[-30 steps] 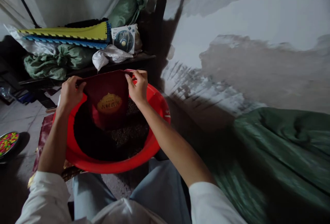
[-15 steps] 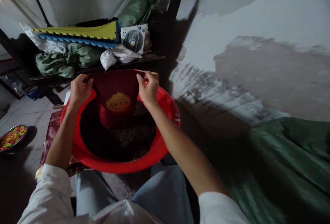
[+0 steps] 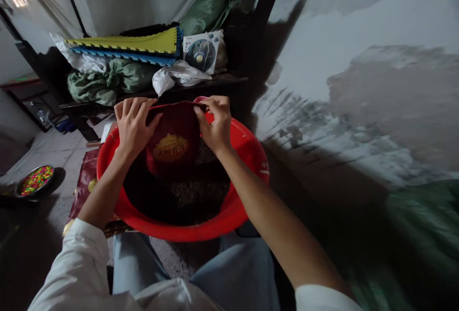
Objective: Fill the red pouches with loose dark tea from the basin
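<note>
A dark red tea bag (image 3: 175,127) with a gold label stands upright inside a big red plastic tub (image 3: 251,172). My right hand (image 3: 218,127) pinches the bag's top right corner between thumb and fingers. At the top left, my left hand (image 3: 132,127) holds the bag's edge, its thumb on the front and its fingers reaching over the top. Beneath the bag, dark loose leaves (image 3: 201,196) that look like tea cover the tub's bottom. Whatever is inside the bag is hidden.
Left on the floor sits a metal bowl (image 3: 35,180) of bright pieces. Behind the tub, a bench holds yellow foam mats (image 3: 125,43), a fan box (image 3: 201,52) and sacks (image 3: 93,86). A plastered wall (image 3: 358,91) and green sheeting (image 3: 426,220) lie to the right.
My left hand has shifted inward along the bag's top, its fingers now stretched over the edge. The right hand keeps its pinch. The camera view has turned slightly left.
</note>
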Demonstrator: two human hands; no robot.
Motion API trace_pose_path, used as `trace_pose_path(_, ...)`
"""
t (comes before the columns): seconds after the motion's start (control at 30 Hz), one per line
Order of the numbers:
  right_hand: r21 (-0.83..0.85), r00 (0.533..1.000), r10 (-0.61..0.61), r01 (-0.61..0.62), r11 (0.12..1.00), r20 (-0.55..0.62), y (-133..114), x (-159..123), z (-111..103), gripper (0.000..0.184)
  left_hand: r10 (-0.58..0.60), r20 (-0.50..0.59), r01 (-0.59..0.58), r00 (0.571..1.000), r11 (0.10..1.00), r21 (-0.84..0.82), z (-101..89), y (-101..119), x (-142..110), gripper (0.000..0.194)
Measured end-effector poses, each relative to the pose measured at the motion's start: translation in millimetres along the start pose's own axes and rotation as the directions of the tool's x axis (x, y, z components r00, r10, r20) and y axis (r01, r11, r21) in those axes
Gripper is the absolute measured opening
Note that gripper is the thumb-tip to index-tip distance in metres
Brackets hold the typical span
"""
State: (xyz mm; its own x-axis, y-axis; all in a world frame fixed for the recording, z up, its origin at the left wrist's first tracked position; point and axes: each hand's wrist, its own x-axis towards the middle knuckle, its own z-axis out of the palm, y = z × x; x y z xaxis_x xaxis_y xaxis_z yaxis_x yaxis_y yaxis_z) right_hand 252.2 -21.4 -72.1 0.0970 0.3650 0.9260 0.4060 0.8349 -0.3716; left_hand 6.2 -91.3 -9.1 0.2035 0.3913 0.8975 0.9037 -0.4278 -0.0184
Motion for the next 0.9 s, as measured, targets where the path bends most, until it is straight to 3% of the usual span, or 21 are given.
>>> trace_pose_path(0.2,0.012,0.998,-0.057,0.057,0.998,-0.001,-10,2,1,0.027,0.057,-0.005,-0.057,0.998,0.998,0.035,0.8,10,-2,0.026)
trace_pose_path(0.43,0.005,0.994,-0.106,0.106,0.994,-0.027,-10,2,2,0.021,0.026,-0.057,-0.023,0.998,0.998,0.050,-1.5,16,-2,0.020)
trace_pose_path(0.67,0.011,0.998,-0.068,0.069,0.998,-0.012,-9,0,0,0.022,0.008,-0.095,-0.011,0.995,0.999,-0.036,-0.1,11,-2,0.017)
trace_pose_path(0.77,0.010,1.000,-0.031,0.030,0.999,0.001,-10,0,0,0.024,0.043,-0.123,-0.054,0.992,0.994,-0.093,-1.9,16,-2,0.016)
trace_pose_path(0.9,0.014,1.000,0.018,-0.018,1.000,0.009,-11,0,1,0.025,0.171,-0.164,-0.208,0.972,0.946,-0.247,-2.1,32,-3,0.018)
